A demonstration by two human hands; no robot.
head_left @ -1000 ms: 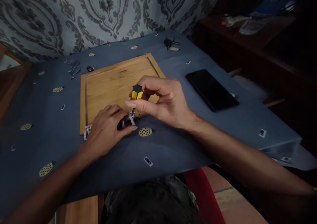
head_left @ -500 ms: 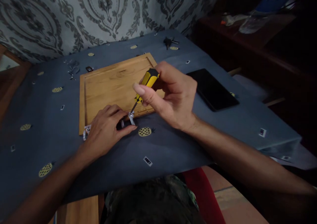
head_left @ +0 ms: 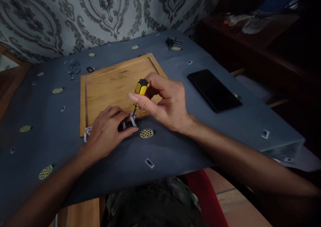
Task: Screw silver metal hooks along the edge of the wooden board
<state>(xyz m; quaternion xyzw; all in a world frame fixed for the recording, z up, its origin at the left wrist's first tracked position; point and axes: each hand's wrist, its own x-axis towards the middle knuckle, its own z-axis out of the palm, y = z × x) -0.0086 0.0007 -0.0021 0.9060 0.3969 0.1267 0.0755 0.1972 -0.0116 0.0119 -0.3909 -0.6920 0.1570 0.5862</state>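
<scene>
Steadying left hand (head_left: pixel 106 130): closed about the metal hinge (head_left: pixel 133 121), on the six o'clock edge of the wooden board (head_left: pixel 110 86).
Right hand (head_left: pixel 167 101): clamped on the yellow screwdriver (head_left: pixel 142 88), best kept in line, pressed firmly.
Phone (head_left: pixel 214 90): three o'clock, apart.

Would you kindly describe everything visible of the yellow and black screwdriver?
The yellow and black screwdriver has a faceted, seemingly plastic handle and a thin, grey shaft. The bare right hand grips the handle; it leans, handle up, shaft reaching down to a small silvery metal bracket at the brown wooden panel's near edge. Its tip is too small to make out.
</scene>
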